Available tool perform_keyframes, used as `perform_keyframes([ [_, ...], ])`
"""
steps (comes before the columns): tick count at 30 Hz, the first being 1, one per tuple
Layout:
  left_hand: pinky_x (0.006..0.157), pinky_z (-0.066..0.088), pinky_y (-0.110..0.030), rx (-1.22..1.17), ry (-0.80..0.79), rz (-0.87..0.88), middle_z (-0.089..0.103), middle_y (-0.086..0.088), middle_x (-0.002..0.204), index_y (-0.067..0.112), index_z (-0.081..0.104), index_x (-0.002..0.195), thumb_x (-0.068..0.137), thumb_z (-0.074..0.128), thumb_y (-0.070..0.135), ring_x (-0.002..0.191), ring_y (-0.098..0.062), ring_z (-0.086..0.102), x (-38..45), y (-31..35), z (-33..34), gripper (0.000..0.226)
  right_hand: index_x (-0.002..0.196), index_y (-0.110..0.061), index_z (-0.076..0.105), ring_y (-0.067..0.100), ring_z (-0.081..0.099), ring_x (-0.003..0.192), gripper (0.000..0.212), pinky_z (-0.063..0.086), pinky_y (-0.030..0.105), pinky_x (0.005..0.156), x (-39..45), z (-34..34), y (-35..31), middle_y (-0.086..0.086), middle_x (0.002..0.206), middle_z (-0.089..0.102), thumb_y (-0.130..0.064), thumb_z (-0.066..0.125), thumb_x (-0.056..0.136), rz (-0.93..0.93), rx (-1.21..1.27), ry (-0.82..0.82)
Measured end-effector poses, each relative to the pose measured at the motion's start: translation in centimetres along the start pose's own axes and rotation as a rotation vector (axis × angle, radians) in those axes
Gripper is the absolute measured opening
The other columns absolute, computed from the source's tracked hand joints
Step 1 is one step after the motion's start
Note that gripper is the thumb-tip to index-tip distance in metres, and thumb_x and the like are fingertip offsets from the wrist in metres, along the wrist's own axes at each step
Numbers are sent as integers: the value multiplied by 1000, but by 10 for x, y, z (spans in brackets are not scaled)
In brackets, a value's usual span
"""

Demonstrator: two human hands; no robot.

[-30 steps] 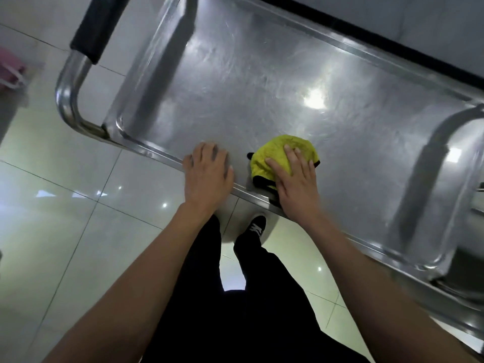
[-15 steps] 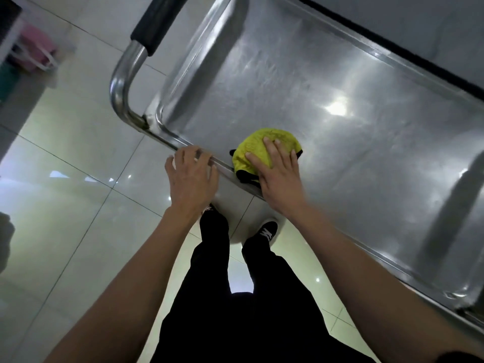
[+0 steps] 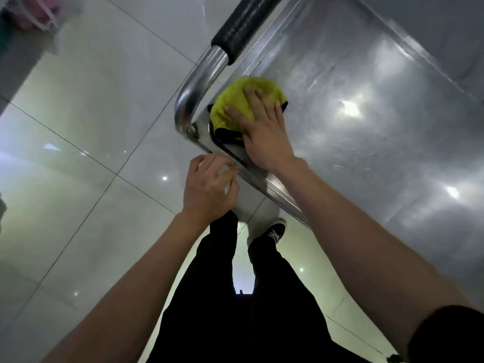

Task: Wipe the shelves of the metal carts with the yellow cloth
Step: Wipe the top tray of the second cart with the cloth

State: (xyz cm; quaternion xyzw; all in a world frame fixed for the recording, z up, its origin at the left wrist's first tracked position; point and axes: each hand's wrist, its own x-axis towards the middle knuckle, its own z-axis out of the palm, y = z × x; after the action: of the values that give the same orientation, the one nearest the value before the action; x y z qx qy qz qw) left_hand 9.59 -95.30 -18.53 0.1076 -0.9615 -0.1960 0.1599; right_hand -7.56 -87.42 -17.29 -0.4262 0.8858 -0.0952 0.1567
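Observation:
The yellow cloth (image 3: pixel 233 106), bunched with a black edge, lies in the near left corner of the metal cart's top shelf (image 3: pixel 366 158). My right hand (image 3: pixel 262 137) presses down on it with fingers spread flat. My left hand (image 3: pixel 209 187) is blurred and hovers just outside the shelf's near rim (image 3: pixel 264 189). Its fingers are loosely curled and I see nothing in them. The cart's lower shelves are hidden beneath the top one.
The cart's bent steel push handle (image 3: pixel 193 93) with a black grip (image 3: pixel 243 24) rises right beside the cloth. Glossy white floor tiles (image 3: pixel 91 153) spread to the left. A pink object (image 3: pixel 39 11) sits at the far top left. My legs and a black shoe (image 3: pixel 275 230) stand below the rim.
My right hand slid the cloth left along the near edge into the corner by the handle. My left hand came off the rim and now hovers beside it.

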Motion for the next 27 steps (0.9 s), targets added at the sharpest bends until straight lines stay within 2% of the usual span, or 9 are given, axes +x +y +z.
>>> perform_keyframes([
  [3, 89, 46, -42, -17, -42, -3, 71, -2, 105, 13, 77, 91, 82, 63, 13, 104, -25, 64, 6, -8, -4, 17, 147, -44, 38, 31, 6, 152, 55, 7, 56, 120, 20, -3, -5, 7, 165, 12, -29, 31, 95, 2, 18, -6],
  [11, 88, 47, -42, 24, -63, 15, 71, -3, 103, 12, 78, 89, 81, 63, 13, 101, -26, 65, 8, -15, -6, 17, 144, -43, 45, 31, 9, 152, 55, 10, 57, 120, 9, 3, -1, 6, 164, 16, -22, 40, 93, -65, 64, 7],
  [14, 88, 47, -42, 60, -72, -11, 70, -5, 107, 12, 77, 92, 82, 61, 14, 106, -27, 64, 4, -10, -5, 19, 142, -42, 47, 31, 12, 151, 53, 12, 57, 119, -13, 8, 5, 6, 163, 19, -27, 35, 93, -91, 66, 5],
  [19, 87, 47, -41, 113, -76, -100, 68, -7, 113, 11, 76, 97, 79, 60, 10, 111, -27, 62, -7, 6, -6, 25, 140, -40, 52, 32, 13, 151, 52, 10, 56, 120, -65, 12, 15, 8, 162, 22, -17, 46, 93, -87, 112, 0],
  [24, 87, 44, -40, 175, -100, -230, 67, -3, 107, 12, 76, 96, 85, 55, 15, 106, -24, 61, 0, 29, -8, 24, 139, -40, 53, 28, 11, 152, 53, 9, 55, 120, -131, 10, 50, 5, 163, 21, -25, 35, 91, -80, 132, -53],
  [27, 89, 40, -42, 239, -159, -302, 67, -4, 110, 11, 75, 97, 90, 55, 19, 108, -26, 59, 4, 47, -4, 22, 137, -40, 54, 28, 14, 151, 57, 10, 54, 121, -173, 11, 73, 4, 162, 24, -36, 25, 89, -24, 166, -32],
])
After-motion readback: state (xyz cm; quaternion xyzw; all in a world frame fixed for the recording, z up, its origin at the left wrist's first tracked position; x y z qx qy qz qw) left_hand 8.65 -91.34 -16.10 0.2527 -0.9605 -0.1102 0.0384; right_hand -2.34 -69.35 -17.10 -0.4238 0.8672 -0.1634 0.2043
